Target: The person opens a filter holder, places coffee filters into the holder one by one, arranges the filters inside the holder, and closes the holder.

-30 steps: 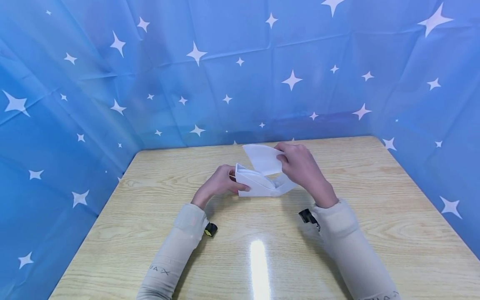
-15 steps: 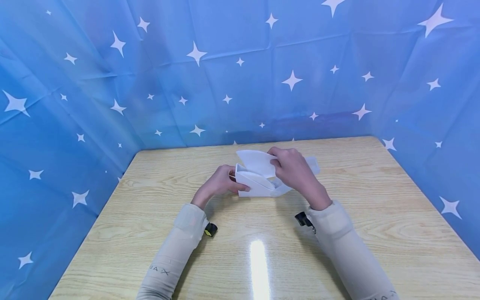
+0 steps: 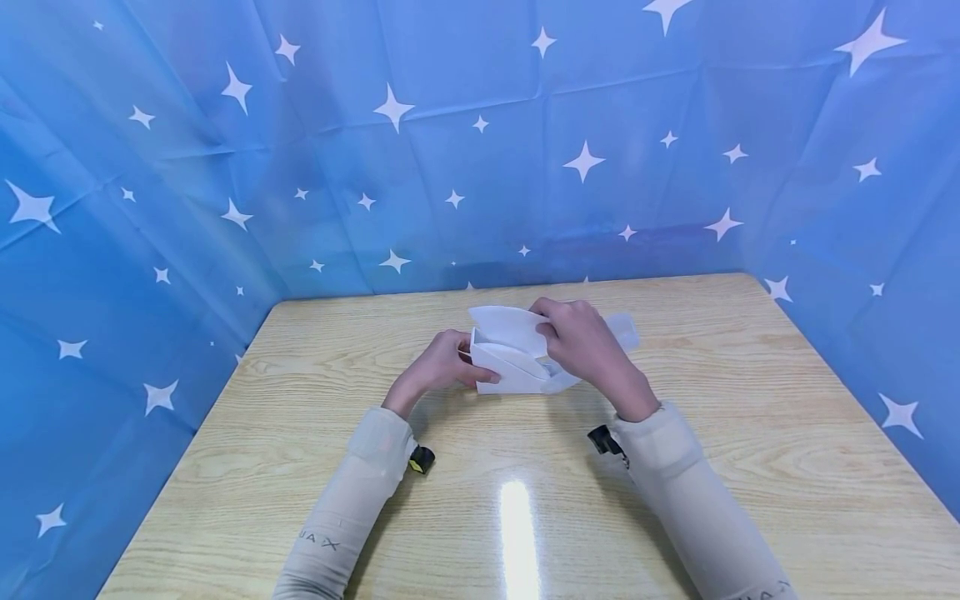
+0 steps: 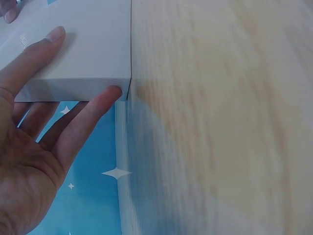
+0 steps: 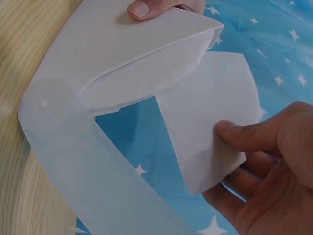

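A white coffee filter holder (image 3: 513, 380) stands on the table, its ridged side toward me. My left hand (image 3: 442, 360) grips its left end, thumb on the near face and fingers around the end, as the left wrist view shows on the white casing (image 4: 93, 44). White paper filters (image 5: 142, 81) fill the holder's open side. My right hand (image 3: 581, 335) pinches one paper coffee filter (image 5: 205, 107) between thumb and fingers, just behind the holder's opening; its crimped edge shows in the right wrist view. A translucent cover (image 5: 107, 171) swings out from a round pivot at the holder's corner.
The wood-grain table (image 3: 315, 433) reaches back to a blue curtain (image 3: 480, 167) with white stars, which also hangs at both sides. Small black wrist cameras (image 3: 422, 459) sit at the cuffs. A bright light reflection lies on the near tabletop.
My right hand has moved left and slightly down with the coffee filter, bringing it closer behind the holder. More of the translucent cover shows beyond the hand. My left hand stays in place.
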`<state>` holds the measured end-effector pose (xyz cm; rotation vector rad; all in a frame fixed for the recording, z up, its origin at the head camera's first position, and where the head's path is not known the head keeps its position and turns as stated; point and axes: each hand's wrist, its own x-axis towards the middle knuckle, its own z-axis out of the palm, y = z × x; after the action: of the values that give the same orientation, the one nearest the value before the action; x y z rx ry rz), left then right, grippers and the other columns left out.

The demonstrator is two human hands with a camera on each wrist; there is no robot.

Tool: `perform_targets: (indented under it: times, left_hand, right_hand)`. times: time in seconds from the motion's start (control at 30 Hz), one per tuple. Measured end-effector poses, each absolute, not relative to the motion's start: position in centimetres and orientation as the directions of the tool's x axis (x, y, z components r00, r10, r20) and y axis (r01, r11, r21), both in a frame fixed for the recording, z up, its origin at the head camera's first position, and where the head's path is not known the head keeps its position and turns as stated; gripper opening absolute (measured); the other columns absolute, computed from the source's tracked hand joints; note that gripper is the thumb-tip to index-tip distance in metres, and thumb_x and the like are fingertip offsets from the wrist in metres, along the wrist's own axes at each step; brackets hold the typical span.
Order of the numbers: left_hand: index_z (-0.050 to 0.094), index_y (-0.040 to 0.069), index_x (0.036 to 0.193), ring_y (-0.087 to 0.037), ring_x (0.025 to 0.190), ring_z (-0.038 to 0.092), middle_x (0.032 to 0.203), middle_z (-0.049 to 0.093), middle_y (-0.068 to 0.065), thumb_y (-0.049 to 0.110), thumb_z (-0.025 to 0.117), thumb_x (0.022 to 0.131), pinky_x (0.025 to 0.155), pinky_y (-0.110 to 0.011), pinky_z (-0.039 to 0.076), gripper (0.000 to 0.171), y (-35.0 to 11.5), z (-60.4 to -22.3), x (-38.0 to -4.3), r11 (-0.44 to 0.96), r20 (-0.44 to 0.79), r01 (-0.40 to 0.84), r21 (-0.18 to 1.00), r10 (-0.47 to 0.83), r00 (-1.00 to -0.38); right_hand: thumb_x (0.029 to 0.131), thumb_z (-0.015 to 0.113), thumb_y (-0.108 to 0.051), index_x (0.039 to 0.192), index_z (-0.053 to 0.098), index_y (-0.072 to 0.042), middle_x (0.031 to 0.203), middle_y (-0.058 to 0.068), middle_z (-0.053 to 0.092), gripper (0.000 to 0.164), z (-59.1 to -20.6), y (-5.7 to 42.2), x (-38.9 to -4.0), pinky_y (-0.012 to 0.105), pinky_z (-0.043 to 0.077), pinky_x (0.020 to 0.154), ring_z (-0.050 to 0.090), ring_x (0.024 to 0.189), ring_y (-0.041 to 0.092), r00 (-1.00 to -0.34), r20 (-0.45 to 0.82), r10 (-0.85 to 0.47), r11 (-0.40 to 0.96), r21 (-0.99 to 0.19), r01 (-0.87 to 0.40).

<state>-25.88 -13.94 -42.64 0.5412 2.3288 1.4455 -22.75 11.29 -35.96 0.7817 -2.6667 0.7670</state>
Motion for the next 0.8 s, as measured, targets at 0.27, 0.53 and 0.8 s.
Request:
perform_targets:
  times: [0.27, 0.53, 0.8]
  left_hand:
    - [0.073, 0.008, 0.116, -0.021, 0.088, 0.076, 0.109, 0.077, -0.013, 0.014, 0.09, 0.081, 0.072, -0.045, 0.066, 0.039, -13.89, -42.71, -25.91, 0.408, -0.086, 0.139, 0.902, 0.487, -0.869]
    - [0.073, 0.008, 0.115, -0.021, 0.087, 0.076, 0.108, 0.078, -0.013, 0.014, 0.089, 0.082, 0.073, -0.047, 0.066, 0.037, -13.86, -42.76, -25.92, 0.403, -0.08, 0.143, 0.904, 0.489, -0.869]
    - [0.073, 0.007, 0.116, -0.021, 0.087, 0.076, 0.108, 0.078, -0.014, 0.013, 0.089, 0.082, 0.072, -0.046, 0.066, 0.038, -13.9, -42.78, -25.94, 0.404, -0.075, 0.151, 0.902, 0.492, -0.868]
  right_hand:
    - [0.097, 0.06, 0.005, 0.106, 0.073, -0.001, 0.092, 0.015, 0.076, 0.017, -36.37, 11.2, -22.85, 0.037, 0.054, 0.063, 0.063, 0.064, 0.023, -0.818, 0.376, -0.436, 0.714, -0.409, -0.569]
    - [0.098, 0.06, 0.004, 0.107, 0.072, -0.001, 0.093, 0.015, 0.076, 0.016, -36.47, 11.17, -22.83, 0.037, 0.053, 0.063, 0.062, 0.063, 0.022, -0.813, 0.375, -0.446, 0.708, -0.408, -0.577]
    - [0.102, 0.06, -0.004, 0.105, 0.07, -0.002, 0.085, 0.011, 0.072, 0.01, -36.52, 11.15, -22.85, 0.033, 0.047, 0.06, 0.055, 0.059, 0.017, -0.825, 0.352, -0.442, 0.7, -0.44, -0.562]
